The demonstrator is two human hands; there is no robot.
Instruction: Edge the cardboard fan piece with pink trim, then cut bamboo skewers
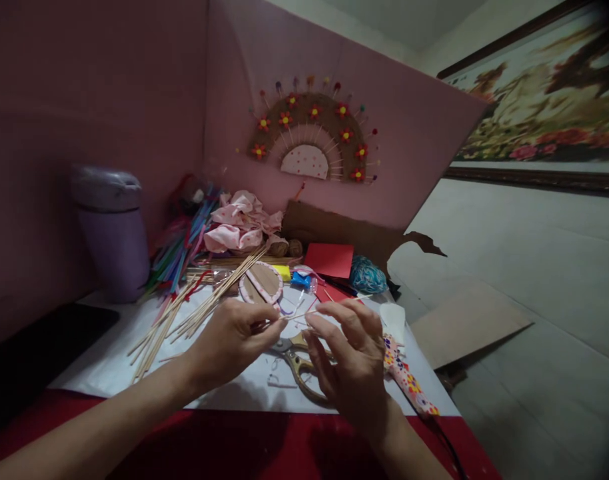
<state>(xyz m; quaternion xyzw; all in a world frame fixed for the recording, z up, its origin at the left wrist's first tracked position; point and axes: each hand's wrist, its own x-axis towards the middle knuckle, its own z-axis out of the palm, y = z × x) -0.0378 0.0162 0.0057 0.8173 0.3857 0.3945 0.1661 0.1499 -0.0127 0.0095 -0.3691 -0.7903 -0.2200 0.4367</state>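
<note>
A thin pale stick (300, 314) spans the gap between my hands over the white sheet. My left hand (239, 333) pinches one end between thumb and forefinger. At the other side my right hand (352, 353) has its thumb and forefinger closed around the stick, the other fingers curled; its far end shows past the knuckles. Scissors with gold-coloured handles (298, 367) lie beneath, partly covered by my right hand. Just beyond my left fingers rests a round cardboard piece (267, 283) edged with pink spotted material. A flower-patterned tool with a cord (409, 383) is right of my right hand.
Bundled wooden sticks (219, 293), a purple tumbler (112, 240) and coloured pipe cleaners (177, 247) are at left. Behind lie crumpled pink cloth (242, 220), red paper (329, 260), blue yarn (368, 275) and torn cardboard (344, 230). A decorated cardboard arch (329, 103) hangs on the pink panel.
</note>
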